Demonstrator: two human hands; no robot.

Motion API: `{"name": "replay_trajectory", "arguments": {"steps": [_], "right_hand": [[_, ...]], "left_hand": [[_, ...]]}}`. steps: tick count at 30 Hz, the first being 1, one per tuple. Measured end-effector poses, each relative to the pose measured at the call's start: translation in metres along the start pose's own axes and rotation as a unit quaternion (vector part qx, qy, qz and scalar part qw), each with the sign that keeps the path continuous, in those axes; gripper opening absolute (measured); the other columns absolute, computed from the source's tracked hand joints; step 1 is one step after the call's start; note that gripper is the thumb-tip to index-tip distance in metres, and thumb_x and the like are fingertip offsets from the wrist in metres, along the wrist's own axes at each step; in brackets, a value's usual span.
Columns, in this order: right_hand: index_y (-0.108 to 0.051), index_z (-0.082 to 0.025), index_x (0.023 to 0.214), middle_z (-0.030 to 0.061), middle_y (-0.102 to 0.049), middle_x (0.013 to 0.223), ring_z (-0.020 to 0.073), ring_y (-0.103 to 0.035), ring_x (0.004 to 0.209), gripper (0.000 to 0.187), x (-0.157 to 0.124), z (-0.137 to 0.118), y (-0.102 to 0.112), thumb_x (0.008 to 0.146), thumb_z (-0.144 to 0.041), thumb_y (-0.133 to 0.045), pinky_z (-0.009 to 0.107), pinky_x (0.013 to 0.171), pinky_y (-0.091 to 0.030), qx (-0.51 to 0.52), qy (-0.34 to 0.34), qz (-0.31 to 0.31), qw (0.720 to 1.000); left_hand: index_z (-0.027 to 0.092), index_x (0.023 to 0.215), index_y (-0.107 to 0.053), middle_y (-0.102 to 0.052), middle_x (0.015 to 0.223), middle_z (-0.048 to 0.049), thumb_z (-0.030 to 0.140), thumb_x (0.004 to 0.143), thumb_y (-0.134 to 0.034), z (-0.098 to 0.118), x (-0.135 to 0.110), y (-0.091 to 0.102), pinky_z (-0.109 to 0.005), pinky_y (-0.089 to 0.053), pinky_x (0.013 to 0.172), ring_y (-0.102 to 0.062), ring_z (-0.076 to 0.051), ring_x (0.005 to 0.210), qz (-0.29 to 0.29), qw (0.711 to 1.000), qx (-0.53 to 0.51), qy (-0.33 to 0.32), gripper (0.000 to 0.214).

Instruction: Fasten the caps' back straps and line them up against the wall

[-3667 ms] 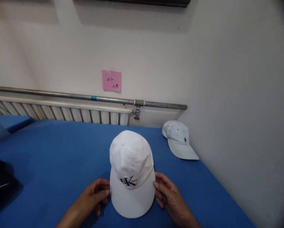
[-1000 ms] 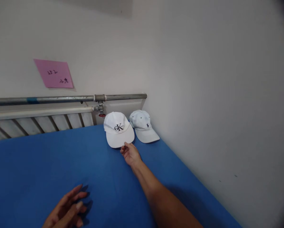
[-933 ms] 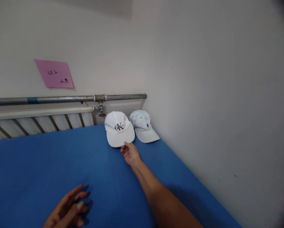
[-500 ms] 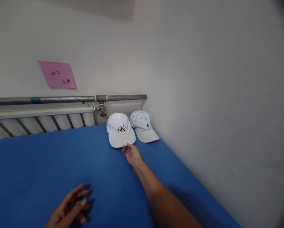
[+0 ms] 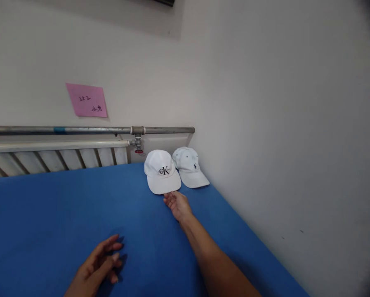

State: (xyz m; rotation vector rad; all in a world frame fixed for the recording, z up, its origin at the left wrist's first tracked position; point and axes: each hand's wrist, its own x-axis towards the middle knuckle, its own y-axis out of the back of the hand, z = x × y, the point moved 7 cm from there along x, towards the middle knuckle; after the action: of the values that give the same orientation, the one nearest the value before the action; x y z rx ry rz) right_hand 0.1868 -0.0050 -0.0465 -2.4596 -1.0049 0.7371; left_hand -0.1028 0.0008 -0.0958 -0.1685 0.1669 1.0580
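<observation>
A white cap (image 5: 159,162) with black "CK" letters rests on the blue surface, its brim facing me. My right hand (image 5: 177,204) is at the front edge of that brim, palm turned up. Its fingers are loosely bent, with the tips touching or just beside the brim; no firm grip shows. Close by on the right sits a pale cap (image 5: 188,161) with a small dark emblem, tucked against the wall side. My left hand (image 5: 100,264) hovers low over the blue surface at the lower left, fingers spread and holding nothing.
The blue-covered surface (image 5: 48,218) runs up to a radiator (image 5: 70,159) and a metal pipe (image 5: 95,130) with a red-handled valve (image 5: 138,151). A grey-white wall (image 5: 280,123) bounds the right side. A pink note (image 5: 87,101) is stuck to the back wall.
The view has shifted slightly, so everything sits a little further right. My right hand has slid a little to the right along the brim. Both caps stay in place.
</observation>
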Motion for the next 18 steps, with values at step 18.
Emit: {"name": "replay_trajectory", "arguments": {"steps": [18], "right_hand": [[-0.063,-0.017,0.089,0.0002,-0.063,0.065,0.0141,-0.054,0.05,0.042,-0.079,0.042,-0.046,0.059,-0.045,-0.064,0.027,0.049,-0.044,-0.402,0.077,-0.186,0.893]], "left_hand": [[0.011,0.097,-0.062,-0.067,0.083,-0.0097,0.01,0.072,-0.069,0.04,-0.009,0.083,-0.022,-0.048,0.042,-0.063,-0.014,0.055,0.278,0.921,-0.263,-0.073,0.026]]}}
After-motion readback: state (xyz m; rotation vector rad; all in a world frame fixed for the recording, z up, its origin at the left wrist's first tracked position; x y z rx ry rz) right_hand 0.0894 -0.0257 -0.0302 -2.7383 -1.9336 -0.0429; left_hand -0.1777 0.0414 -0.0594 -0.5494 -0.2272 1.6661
